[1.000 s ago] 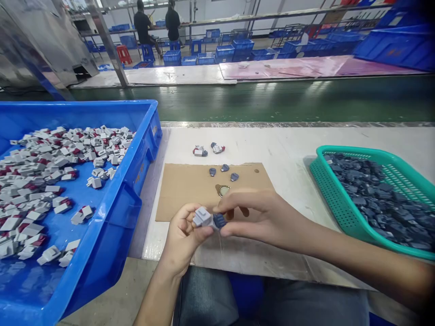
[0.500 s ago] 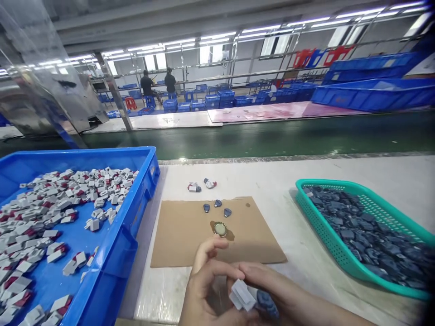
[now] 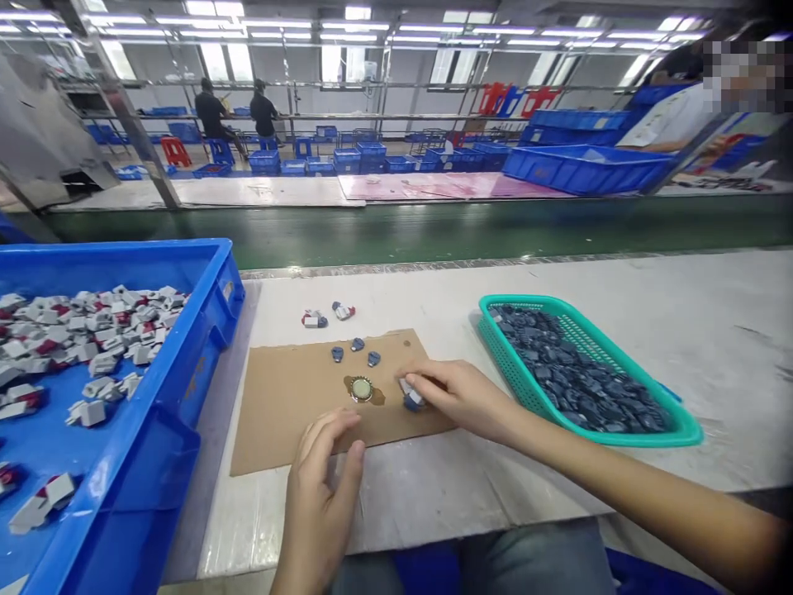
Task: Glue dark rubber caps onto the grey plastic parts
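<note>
My right hand [image 3: 462,395] pinches a small white and dark blue plastic part [image 3: 414,402] at the right edge of the brown cardboard sheet [image 3: 273,413]. Near the front of the sheet, my left hand [image 3: 325,479] holds nothing, its thumb and fingers apart. A round metal piece like a bottle cap [image 3: 361,388] lies on the cardboard between the hands, over a dark wet stain. Behind it are three small dark blue pieces [image 3: 358,344]. Two white, red and blue parts [image 3: 314,320] rest on the table beyond the sheet.
At left stands a big blue crate [image 3: 204,322] of white and red parts. A green basket [image 3: 496,347] heaped with dark blue pieces is at right. Behind the table runs a green conveyor belt [image 3: 396,231]. Several people are farther back, one [image 3: 669,116] across the belt at right.
My hands have come apart. The right hand has carried the white and blue part to the right side of the cardboard; the left has let go. The view has turned to the right.
</note>
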`<state>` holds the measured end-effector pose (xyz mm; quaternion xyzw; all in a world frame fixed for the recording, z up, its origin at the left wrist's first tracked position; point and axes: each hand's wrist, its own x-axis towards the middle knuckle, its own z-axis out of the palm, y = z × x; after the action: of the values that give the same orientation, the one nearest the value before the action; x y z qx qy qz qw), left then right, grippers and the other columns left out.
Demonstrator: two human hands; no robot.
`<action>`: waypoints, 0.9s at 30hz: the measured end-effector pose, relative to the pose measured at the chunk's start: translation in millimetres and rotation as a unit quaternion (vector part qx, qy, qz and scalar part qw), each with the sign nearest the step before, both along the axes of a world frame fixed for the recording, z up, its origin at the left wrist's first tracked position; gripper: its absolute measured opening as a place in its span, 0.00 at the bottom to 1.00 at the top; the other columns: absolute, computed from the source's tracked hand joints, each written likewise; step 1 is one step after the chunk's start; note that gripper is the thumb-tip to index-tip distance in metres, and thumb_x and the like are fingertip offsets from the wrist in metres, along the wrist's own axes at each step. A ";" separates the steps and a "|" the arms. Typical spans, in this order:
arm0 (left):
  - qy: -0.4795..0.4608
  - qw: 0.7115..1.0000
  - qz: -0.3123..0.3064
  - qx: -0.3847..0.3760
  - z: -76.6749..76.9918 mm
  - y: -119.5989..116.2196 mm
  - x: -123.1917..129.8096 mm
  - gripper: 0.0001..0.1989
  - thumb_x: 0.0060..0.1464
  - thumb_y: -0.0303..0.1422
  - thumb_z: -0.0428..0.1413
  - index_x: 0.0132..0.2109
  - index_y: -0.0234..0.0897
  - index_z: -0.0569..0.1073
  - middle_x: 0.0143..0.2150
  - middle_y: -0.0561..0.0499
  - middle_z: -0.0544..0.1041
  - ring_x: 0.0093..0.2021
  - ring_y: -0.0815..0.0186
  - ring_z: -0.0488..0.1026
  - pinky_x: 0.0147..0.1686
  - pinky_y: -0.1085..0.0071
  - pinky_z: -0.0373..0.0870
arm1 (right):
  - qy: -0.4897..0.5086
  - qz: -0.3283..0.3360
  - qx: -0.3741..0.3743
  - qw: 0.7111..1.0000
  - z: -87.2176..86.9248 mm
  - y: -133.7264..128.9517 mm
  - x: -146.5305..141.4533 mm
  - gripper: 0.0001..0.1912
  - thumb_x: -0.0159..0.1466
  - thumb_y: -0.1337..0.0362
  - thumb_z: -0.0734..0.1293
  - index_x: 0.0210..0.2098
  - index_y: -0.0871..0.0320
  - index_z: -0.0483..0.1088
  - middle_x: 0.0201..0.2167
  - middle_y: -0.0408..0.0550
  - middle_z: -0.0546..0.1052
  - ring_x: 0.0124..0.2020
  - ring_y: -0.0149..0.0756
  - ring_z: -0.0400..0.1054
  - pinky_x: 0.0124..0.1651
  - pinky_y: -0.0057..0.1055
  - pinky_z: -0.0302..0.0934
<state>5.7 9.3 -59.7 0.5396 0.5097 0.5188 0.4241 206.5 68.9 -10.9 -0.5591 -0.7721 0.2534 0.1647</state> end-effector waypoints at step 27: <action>0.046 0.994 -0.093 0.018 -2.8 -6.9 -16.2 0.11 0.56 0.32 0.46 0.43 0.44 0.71 0.44 0.52 0.74 0.47 0.64 0.69 0.45 0.70 0.64 | 0.038 -0.140 -0.124 0.982 -11.8 9.5 -11.3 0.19 0.61 0.52 0.55 0.26 0.61 0.63 0.18 0.40 0.57 0.17 0.26 0.49 0.22 0.25 0.43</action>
<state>-10.5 2.4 -62.5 0.6156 0.4665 0.4610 0.4369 195.2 78.4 -22.7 -0.6676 -0.6423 0.3423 0.1571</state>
